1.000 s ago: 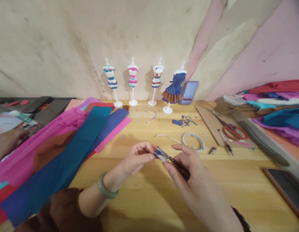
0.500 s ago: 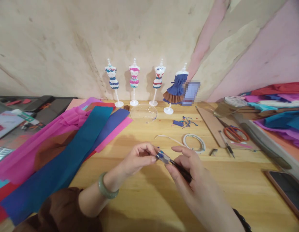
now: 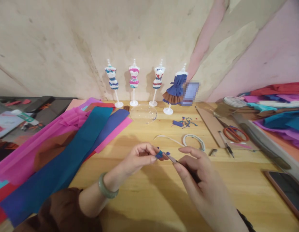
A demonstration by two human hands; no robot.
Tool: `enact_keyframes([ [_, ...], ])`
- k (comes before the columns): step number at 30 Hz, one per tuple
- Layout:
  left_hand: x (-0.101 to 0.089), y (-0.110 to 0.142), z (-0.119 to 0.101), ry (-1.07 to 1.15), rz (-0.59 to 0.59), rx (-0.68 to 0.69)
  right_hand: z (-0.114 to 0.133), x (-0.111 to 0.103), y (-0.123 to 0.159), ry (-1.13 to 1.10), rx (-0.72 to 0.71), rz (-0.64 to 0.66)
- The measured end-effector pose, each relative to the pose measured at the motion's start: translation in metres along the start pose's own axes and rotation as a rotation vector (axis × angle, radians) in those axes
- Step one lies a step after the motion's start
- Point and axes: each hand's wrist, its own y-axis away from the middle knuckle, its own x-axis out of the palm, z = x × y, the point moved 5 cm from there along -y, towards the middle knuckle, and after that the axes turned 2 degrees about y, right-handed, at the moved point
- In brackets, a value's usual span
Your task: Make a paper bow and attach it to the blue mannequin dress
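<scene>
My left hand (image 3: 142, 156), with a green bangle on its wrist, pinches a small piece of blue crepe paper (image 3: 159, 155) between thumb and fingertips. My right hand (image 3: 200, 175) is closed around a slim tool (image 3: 172, 158) with a silver, pointed end. Its dark handle is mostly hidden in the palm, and I cannot tell its exact kind. The silver end reaches toward the blue piece, close to my left fingertips. A tiny blue bit (image 3: 168, 153) shows beside that end. Both hands are above the wooden table (image 3: 139, 199).
Several small white dress forms stand along the wall; one wears a blue and brown dress (image 3: 178, 85). Crepe paper strips (image 3: 91, 138) cover the left side. A tape roll (image 3: 194, 142), paper scraps (image 3: 186, 122), orange-handled scissors (image 3: 235, 134), a pen (image 3: 226, 145) and a phone (image 3: 284, 190) lie rightward.
My right hand has moved slightly right, drawing the tool back from my left fingertips. More of the blue piece now shows. My left hand stays almost still.
</scene>
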Motion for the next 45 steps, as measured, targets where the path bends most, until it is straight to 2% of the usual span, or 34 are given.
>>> enact_keyframes([
  [4, -0.006, -0.003, 0.000, 0.115, -0.019, -0.016, -0.028, -0.007, 0.005, 0.032, 0.019, 0.002],
  [7, -0.013, -0.004, 0.003, 0.230, -0.038, -0.065, -0.059, -0.001, 0.014, 0.071, 0.147, 0.099],
  [9, -0.015, -0.003, 0.007, 0.248, -0.023, -0.090, -0.066, 0.003, 0.017, 0.032, 0.208, 0.134],
  [11, -0.014, -0.002, 0.008, 0.191, 0.010, -0.089, -0.060, 0.004, 0.016, -0.051, 0.236, 0.132],
  [14, -0.010, -0.001, 0.006, 0.024, 0.073, -0.064, -0.037, 0.005, 0.009, -0.151, 0.223, 0.138],
  [19, -0.005, 0.000, -0.001, -0.191, 0.138, -0.033, -0.015, 0.007, 0.003, -0.175, 0.157, 0.217],
  [30, 0.000, 0.001, -0.007, -0.299, 0.188, -0.047, -0.013, 0.009, 0.007, -0.115, 0.161, 0.275],
  [38, 0.002, 0.001, -0.009, -0.304, 0.229, -0.002, -0.012, 0.011, 0.006, -0.125, 0.145, 0.280],
  [45, 0.002, 0.000, -0.010, -0.310, 0.224, 0.016, -0.015, 0.009, 0.004, -0.163, 0.174, 0.202],
])
